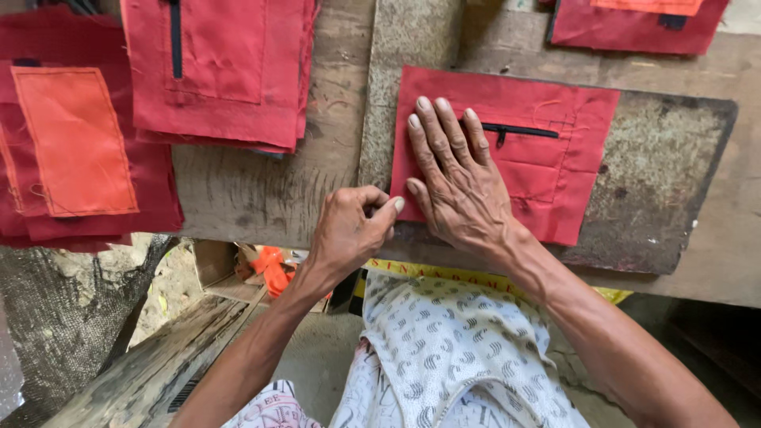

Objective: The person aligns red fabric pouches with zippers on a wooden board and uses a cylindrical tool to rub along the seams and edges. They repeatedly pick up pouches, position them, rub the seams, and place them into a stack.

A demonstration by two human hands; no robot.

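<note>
Right hand (460, 186): flat, fingers spread, pressing the red fabric panel with black zip (547, 158) on the worn wooden surface (261, 190).
Left hand (349, 230): grip curled at panel's near-left corner; contents unclear.
Progress: zip sewn; stacked red panels (222, 71) alongside.

The right hand (456, 182) covers the left part of the red zippered panel (547, 158). Whatever the curled left hand (353, 230) pinches is hidden. The top-right red piece (634, 28) is cropped.
</note>
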